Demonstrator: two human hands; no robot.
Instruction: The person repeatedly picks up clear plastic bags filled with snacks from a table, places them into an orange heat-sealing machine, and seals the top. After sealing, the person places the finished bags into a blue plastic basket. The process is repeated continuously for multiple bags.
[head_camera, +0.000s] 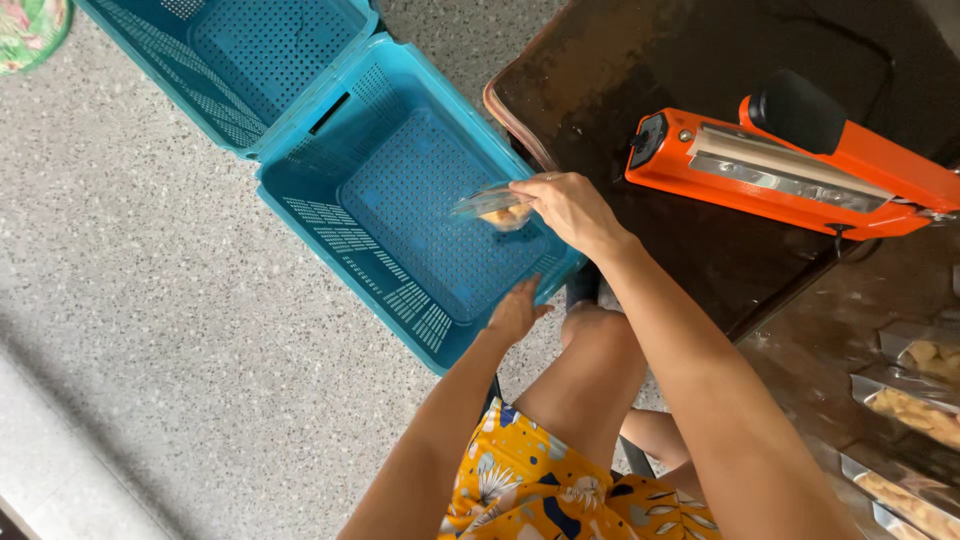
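Two teal crates sit on the speckled floor, and the nearer crate is my landmark for everything else. My right hand reaches over its near right corner, fingers pinched on a small clear bag with something pale orange inside. The bag hangs above the perforated bottom of that crate, just inside the wall closest to me, not touching the bottom as far as I can tell. My left hand is lower down, its flat, open fingers resting against the outside rim of the same crate at the edge nearest my knees; it holds nothing. The two hands are apart, one above the rim and one at it.

The second crate butts against the far left side of the first. To the right of the nearer crate stands a dark table, and on it, further right again, lies an orange heat sealer with a black knob. Well to the right of the crate and closer to me, several filled clear packets lie in a row on the tabletop. My knee and yellow patterned shorts are just below the crate's near corner.
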